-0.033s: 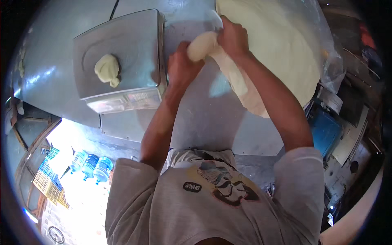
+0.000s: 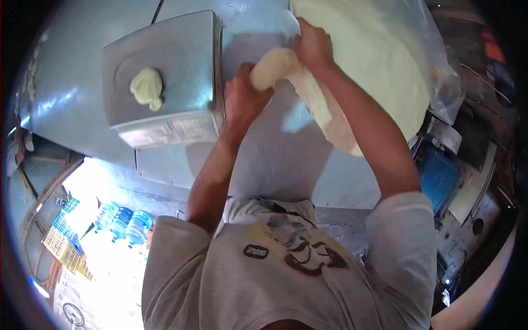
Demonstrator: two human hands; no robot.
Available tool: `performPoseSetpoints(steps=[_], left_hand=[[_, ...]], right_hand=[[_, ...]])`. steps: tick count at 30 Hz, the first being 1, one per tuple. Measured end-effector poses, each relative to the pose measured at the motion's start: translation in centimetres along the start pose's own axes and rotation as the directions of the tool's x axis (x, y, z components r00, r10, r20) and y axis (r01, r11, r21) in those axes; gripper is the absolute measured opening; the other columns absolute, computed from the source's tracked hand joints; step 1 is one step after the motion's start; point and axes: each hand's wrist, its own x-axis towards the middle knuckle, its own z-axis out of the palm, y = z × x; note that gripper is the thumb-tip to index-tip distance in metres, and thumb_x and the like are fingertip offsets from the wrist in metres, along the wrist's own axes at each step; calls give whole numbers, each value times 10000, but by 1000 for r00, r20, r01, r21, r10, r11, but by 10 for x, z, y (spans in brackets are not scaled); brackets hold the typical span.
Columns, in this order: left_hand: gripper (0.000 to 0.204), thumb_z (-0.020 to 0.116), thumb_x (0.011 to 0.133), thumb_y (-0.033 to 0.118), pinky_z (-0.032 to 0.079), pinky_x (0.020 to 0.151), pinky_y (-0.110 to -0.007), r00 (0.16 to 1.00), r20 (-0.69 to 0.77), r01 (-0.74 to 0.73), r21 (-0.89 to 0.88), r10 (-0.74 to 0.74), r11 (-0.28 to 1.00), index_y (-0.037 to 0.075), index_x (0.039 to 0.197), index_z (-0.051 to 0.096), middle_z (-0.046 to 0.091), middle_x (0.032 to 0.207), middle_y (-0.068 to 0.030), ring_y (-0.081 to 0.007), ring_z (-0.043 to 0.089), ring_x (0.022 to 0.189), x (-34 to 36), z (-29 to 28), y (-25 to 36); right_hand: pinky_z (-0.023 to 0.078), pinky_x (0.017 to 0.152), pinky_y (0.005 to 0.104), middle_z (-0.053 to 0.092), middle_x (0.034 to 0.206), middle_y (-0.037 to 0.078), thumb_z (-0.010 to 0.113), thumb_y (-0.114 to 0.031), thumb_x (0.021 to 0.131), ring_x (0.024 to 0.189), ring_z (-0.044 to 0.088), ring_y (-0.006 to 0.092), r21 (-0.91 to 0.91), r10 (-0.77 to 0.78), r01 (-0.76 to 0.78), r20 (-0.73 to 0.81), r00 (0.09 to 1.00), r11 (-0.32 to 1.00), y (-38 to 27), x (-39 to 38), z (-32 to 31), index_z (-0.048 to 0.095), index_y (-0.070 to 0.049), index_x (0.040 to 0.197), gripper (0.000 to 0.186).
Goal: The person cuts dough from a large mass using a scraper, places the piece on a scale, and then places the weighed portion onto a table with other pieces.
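My left hand (image 2: 245,93) is closed on a rolled end of pale dough (image 2: 272,66), whose loose strip (image 2: 324,118) trails down toward my right forearm. My right hand (image 2: 313,47) is closed on a white flat scraper (image 2: 292,19), just beside that rolled end. A large pale sheet of dough (image 2: 374,66) lies on the metal table (image 2: 71,121) under and beyond my right hand. Left of my left hand stands a steel-topped scale (image 2: 187,66) with a small dough lump (image 2: 146,88) on it.
Clear plastic sheeting (image 2: 445,93) edges the dough on the right, with a blue container (image 2: 437,181) below it. Beyond the table at lower left are water jugs (image 2: 137,228) and plastic crates (image 2: 63,242). The table's front edge crosses above my shirt.
My left hand and the rolled dough end have shifted slightly toward me. Both hands keep their grip, and the view has moved very little.
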Motion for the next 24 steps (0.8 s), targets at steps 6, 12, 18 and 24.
performPoseSetpoints(steps=[6,12,18,24], left_hand=[[562,765,698,150,498,873,-468,991,111,58,118,-71,991,19,1184,515,614,1107,-232,-395,609,1026,-112,9,-55],[771,751,708,106,391,1005,-494,987,-47,-130,346,156,929,37,1373,367,484,1292,-215,-394,479,1186,-136,27,-41],[844,749,680,63,420,1002,-473,992,-49,-106,214,119,971,49,1415,335,487,1319,-202,-395,487,1197,-106,36,-48],[776,758,680,65,495,932,-455,990,-95,91,-122,-103,988,51,1365,393,563,1243,-202,-378,586,1102,-92,63,-54]], right_hand=[[522,760,495,674,868,222,613,-132,828,869,658,400,145,-27,44,-120,992,988,-18,-52,-75,562,-58,1130,315],[520,667,503,663,781,160,520,-70,850,723,659,373,-89,-5,17,135,991,996,3,-158,-93,579,-79,1120,277],[521,577,470,638,772,161,565,-71,840,654,643,363,-72,-33,38,70,997,997,8,-148,-42,589,-43,1047,211],[518,612,482,633,742,185,580,-80,844,663,640,379,31,-135,133,44,990,991,23,-86,-16,622,-31,1047,213]])
